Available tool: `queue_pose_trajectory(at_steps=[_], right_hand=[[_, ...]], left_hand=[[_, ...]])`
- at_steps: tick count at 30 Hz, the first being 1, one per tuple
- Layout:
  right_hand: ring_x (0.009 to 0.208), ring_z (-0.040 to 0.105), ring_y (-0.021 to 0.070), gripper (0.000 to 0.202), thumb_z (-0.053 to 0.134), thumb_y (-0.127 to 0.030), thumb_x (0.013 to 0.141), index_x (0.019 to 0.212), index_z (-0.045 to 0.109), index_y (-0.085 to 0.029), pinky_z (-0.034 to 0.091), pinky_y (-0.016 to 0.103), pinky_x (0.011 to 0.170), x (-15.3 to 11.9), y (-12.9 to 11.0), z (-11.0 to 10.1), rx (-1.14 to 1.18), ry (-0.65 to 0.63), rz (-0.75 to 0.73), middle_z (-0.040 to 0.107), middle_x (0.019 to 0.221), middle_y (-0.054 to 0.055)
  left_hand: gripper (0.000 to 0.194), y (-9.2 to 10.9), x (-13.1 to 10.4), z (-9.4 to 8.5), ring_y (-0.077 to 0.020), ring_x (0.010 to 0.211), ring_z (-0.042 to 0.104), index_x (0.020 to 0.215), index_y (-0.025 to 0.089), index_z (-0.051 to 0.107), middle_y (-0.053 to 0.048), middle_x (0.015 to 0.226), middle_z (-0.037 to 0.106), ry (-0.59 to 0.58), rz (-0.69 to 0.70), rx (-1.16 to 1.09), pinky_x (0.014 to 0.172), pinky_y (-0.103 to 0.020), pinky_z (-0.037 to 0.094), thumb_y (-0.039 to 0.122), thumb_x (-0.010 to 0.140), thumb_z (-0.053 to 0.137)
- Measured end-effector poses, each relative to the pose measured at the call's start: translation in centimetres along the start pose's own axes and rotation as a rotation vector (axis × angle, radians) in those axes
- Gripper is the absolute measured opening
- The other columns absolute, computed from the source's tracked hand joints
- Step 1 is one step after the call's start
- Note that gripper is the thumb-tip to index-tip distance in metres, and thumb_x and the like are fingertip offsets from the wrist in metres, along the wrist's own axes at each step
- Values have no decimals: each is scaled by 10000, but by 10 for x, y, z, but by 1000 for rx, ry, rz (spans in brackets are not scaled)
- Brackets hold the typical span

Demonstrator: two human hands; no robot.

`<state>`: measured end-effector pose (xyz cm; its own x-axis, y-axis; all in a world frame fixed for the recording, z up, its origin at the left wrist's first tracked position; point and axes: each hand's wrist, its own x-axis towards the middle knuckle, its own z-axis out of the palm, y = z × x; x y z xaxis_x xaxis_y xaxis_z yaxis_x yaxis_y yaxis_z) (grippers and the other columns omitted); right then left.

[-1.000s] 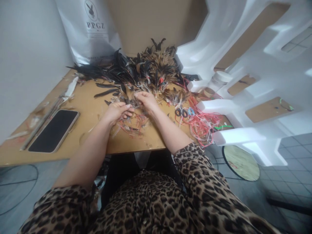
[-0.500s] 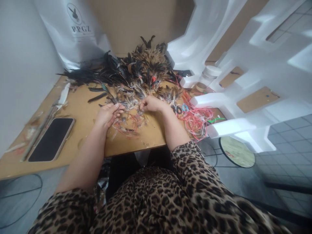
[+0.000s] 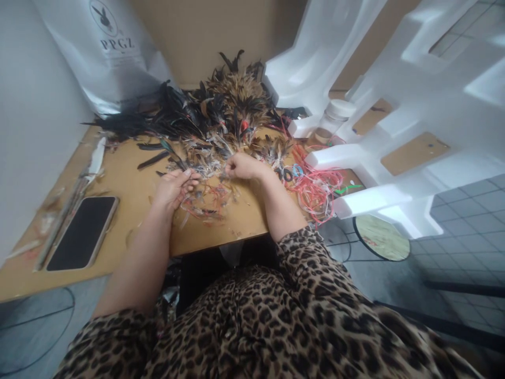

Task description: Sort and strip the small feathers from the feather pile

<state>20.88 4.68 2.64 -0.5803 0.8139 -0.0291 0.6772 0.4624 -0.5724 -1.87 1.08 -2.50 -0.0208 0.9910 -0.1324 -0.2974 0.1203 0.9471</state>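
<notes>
My left hand (image 3: pixel 177 187) is pinched closed around the base of a dark feather (image 3: pixel 171 150) that points up and away from it. To its right, my right hand (image 3: pixel 241 166) has thumb and fingers pressed together at the near edge of small brown feather bunches (image 3: pixel 201 158); what is between them is too small to make out. Red and white string scraps (image 3: pixel 209 200) lie on the table between and below my hands. Behind them is a large pile of black feathers (image 3: pixel 185 113) and brown feathers (image 3: pixel 240 89).
A phone (image 3: pixel 82 231) lies at the left of the table (image 3: pixel 134 210). On the right are a pink string tangle (image 3: pixel 315 192), scissors handles (image 3: pixel 288 172), a lidded jar (image 3: pixel 335 118) and white foam pieces (image 3: pixel 371 200). A silver bag (image 3: pixel 118 68) stands behind.
The camera view has shifted and tilted slightly. Both hands keep nearly the same pose and place over the table.
</notes>
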Motion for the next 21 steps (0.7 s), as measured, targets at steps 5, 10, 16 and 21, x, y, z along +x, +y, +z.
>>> queue_pose_trajectory(at_steps=[5,10,16,21], right_hand=[[487,481,42,119,575,-213,723,709,571,-94,384,167,500,10,-5,10,701,7,-49,618,640,10],[391,361,16,198,659,-266,689,696,532,-114,254,137,386,25,-20,36,995,87,-10,502,487,-60],[426,352,17,180,652,-240,691,686,521,-117,276,137,442,34,-30,57,1049,179,29,461,473,-79],[529,438,35,143,642,-222,673,698,551,-115,352,162,570,39,-30,62,954,286,49,531,572,-59]], left_hand=[[146,-2,0,1,-90,566,631,815,82,647,-107,773,701,-46,-28,25,465,-132,458,200,729,650],[131,2,-5,7,-89,558,629,791,84,640,-107,770,701,-79,-78,40,460,-129,449,199,729,650],[133,3,-7,8,-76,549,615,789,76,645,-112,782,701,-114,-82,30,458,-126,438,197,733,644],[121,2,-6,9,-74,530,605,753,68,647,-111,742,695,-110,-89,7,453,-131,434,185,723,650]])
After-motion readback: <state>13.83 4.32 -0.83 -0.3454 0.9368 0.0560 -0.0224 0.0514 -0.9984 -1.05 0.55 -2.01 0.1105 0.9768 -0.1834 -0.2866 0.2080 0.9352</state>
